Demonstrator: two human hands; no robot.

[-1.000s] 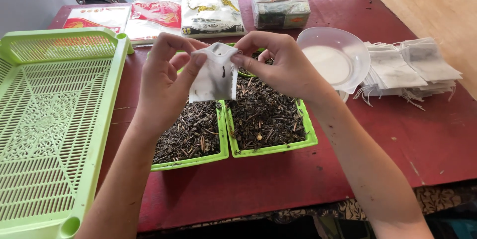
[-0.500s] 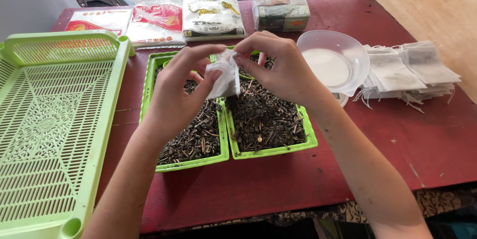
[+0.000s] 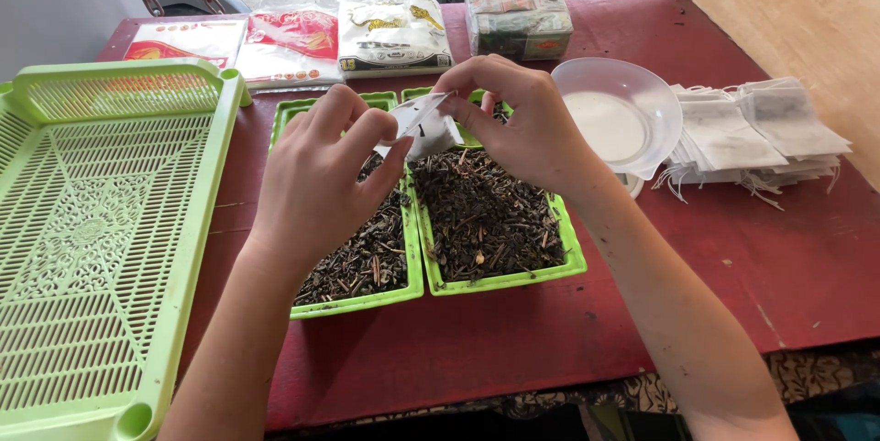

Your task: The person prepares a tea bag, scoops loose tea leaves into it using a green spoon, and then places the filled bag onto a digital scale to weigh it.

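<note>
While both hands pinch it above 2 green trays (image 3: 500,281) of dark dried leaves, the small white pouch (image 3: 423,125) looks thin and creased, left hand (image 3: 321,175) and right hand (image 3: 518,115) clamped on its edges.

Red table (image 3: 513,349) — plywood wall (image 3: 788,28)

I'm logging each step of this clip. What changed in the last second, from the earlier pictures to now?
Both hands, left hand and right hand, lowered the small white bag, once upright and spread flat, toward the trays of dried leaves, now tilted and pinched narrower. Both keep hold. Green basket, plate, and bag stack unchanged.
</note>
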